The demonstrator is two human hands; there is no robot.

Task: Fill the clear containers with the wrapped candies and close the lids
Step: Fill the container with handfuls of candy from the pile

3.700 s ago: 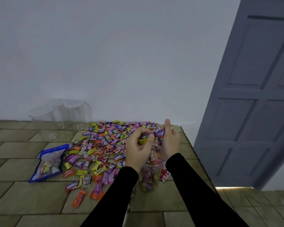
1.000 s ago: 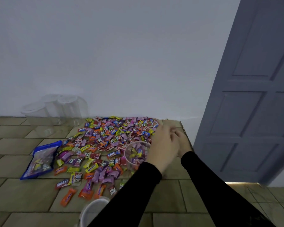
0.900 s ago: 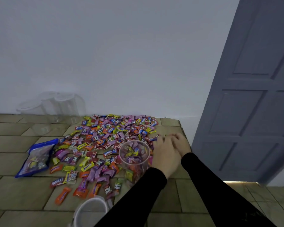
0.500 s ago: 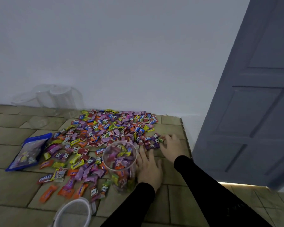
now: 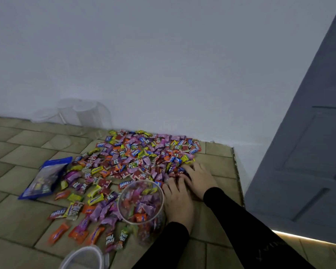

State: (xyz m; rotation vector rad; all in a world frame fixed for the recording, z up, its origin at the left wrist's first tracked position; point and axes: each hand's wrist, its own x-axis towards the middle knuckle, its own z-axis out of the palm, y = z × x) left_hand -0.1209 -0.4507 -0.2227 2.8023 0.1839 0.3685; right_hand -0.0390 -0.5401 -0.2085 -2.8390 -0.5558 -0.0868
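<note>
1. Tiled bench [image 5: 17, 216] runs along a plain pale wall; a grey door [image 5: 306, 152] stands to the right.
2. One clear container [image 5: 142, 206], lidless and partly filled with wrapped sweets, stands upright on the near part of the bench, just right of the loose candies [image 5: 136, 160] spread across the middle.
3. Left hand [image 5: 179, 204] lies palm down just beside the container's right wall, fingers straight and slightly spread, tips reaching the near edge of the pile. Its grip is apart and clamps nothing.
4. Right hand [image 5: 199, 178] lies flat just beyond it, fingers stretched onto the candies at the pile's right edge. Whether any sweet sits under the palm cannot be told.
5. White lid [image 5: 83, 258] lies at the bottom edge, cut off by the frame.
6. Blue bag [image 5: 45, 178] lies flat left of the pile.
7. Empty containers [image 5: 80, 115] stand against the wall at the far left, faint and hard to count.
</note>
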